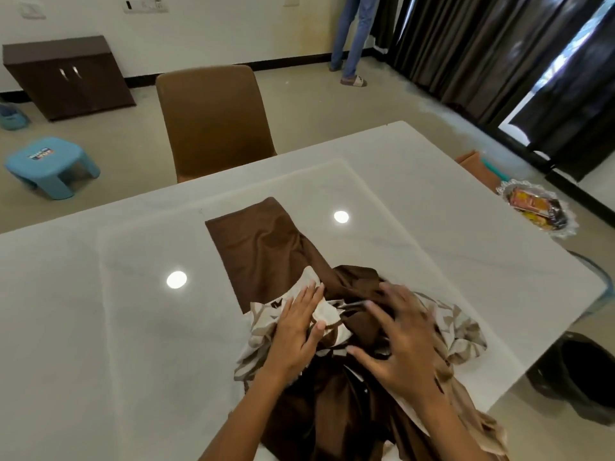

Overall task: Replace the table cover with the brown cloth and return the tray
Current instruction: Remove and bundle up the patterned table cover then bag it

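Observation:
A brown cloth (266, 247) with cream leaf-patterned parts lies bunched on the bare white table (100, 311), one flat folded end stretching away from me. My left hand (296, 334) rests flat on a cream patch of the cloth, fingers straight. My right hand (399, 337) hovers over or touches the crumpled brown middle with fingers spread and slightly bent; it is blurred. A silvery tray (539, 207) holding orange and dark packets sits beyond the table's far right edge, on what I cannot tell.
A brown chair (213, 121) stands at the table's far side. A blue stool (50, 164) and a dark cabinet (70, 74) are on the floor at left. A person's legs (349, 38) stand by dark curtains (482, 54). A black bin (582, 374) sits at right.

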The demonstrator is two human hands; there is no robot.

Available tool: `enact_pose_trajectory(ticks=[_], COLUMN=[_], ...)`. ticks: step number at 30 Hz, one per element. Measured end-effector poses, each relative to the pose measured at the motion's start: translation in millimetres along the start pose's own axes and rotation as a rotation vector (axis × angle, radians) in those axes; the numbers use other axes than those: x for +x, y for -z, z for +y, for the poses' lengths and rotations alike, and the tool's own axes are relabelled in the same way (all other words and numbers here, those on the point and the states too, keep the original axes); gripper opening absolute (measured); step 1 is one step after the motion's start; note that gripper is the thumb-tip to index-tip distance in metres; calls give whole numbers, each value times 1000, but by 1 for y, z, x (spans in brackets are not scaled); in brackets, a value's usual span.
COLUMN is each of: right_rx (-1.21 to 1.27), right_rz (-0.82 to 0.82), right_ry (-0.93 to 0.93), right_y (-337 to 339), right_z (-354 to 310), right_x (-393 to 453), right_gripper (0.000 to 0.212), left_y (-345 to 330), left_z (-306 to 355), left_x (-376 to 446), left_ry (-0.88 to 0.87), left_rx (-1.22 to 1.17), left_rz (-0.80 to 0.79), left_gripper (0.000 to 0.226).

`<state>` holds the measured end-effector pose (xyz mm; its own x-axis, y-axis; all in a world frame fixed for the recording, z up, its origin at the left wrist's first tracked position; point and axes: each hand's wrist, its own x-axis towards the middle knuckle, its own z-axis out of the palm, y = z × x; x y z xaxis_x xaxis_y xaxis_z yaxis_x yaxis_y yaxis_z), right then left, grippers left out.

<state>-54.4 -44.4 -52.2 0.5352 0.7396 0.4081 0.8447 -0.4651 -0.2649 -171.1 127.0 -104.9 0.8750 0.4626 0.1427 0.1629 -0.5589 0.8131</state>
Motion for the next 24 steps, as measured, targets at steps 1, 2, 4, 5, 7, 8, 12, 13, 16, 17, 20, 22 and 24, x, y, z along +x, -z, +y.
enact_pose_trajectory(ticks=[1,2,4,5,7,8,12,13,16,17,20,22,24], right_rx=[-30,-24,78,186,451,548,689,700,734,728,558,357,174], right_rz=[14,30,23,-15,-78,-94,-70,-71,-39,-20,-39,-76,-120], right_ry=[-116,-256,-525,-614,-692,-706,-635,-597,-531,-514,-405,-338,-346], right_y=[3,4,-4,-11,-20,-22,-29,-32,-39,-42,-53,-68,-81], right_z=[12,23,39,43,42,39,25,21,12,12,12,14,17], right_x=[-8,-16,-31,-33,-29,-23,8,15,27,28,20,10,3], right_gripper=[82,91,98,99,100,102,92,86,82,82,71,57,51], left_y=[-3,-5,-9,-11,-14,-16,-24,-28,-46,-53,-72,-78,-80], left_z=[1,3,9,12,18,19,28,31,37,36,29,28,28], left_x=[-1,-1,1,4,11,16,35,39,38,33,16,11,11], left_ry=[6,17,42,65,111,118,-13,-71,-170,-168,-77,14,84], left_rx=[-37,-78,-168,-222,-315,-332,-209,-148,28,69,8,-147,-245], left_rz=[-1,3,27,42,58,60,-8,-43,-122,-123,-79,16,87], left_gripper=[61,63,72,77,85,86,78,74,67,67,73,74,72])
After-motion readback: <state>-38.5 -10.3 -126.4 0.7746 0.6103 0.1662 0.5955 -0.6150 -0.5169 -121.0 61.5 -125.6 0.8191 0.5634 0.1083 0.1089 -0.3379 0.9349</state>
